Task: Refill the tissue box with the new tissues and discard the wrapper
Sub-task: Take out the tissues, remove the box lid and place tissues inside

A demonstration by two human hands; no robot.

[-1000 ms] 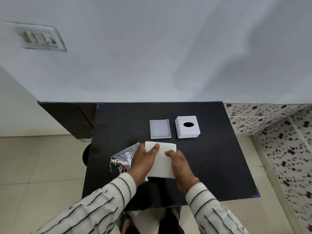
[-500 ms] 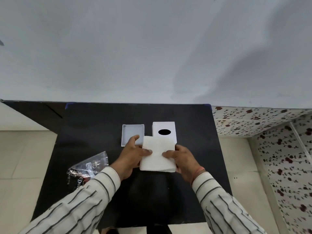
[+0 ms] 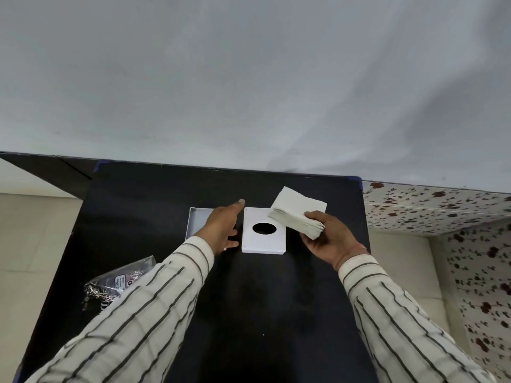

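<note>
The left hand [image 3: 221,226] covers the near right part of the open tray [image 3: 197,217] beside the tissue box [image 3: 262,232] — that corner cannot be seen. The wrapper [image 3: 116,283], left of the box, lies partly under the striped sleeve [image 3: 143,313], its print too small to read — both sleeves run off the bottom edge.

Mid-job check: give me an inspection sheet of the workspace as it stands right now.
Surface: black table, set against a pale wall.
Job's things: white tissue box with oval opening on top; its shallow tray lies beside it; tissue stack held above the box's right edge; empty wrapper lies at the table's left front.
Clutter: nothing seen.
Grippers: left hand reaches to the box's left side, fingers open; right hand grips the tissue stack.
Cables: nothing seen.
Surroundings: tiled floor left, floral-patterned surface right.
</note>
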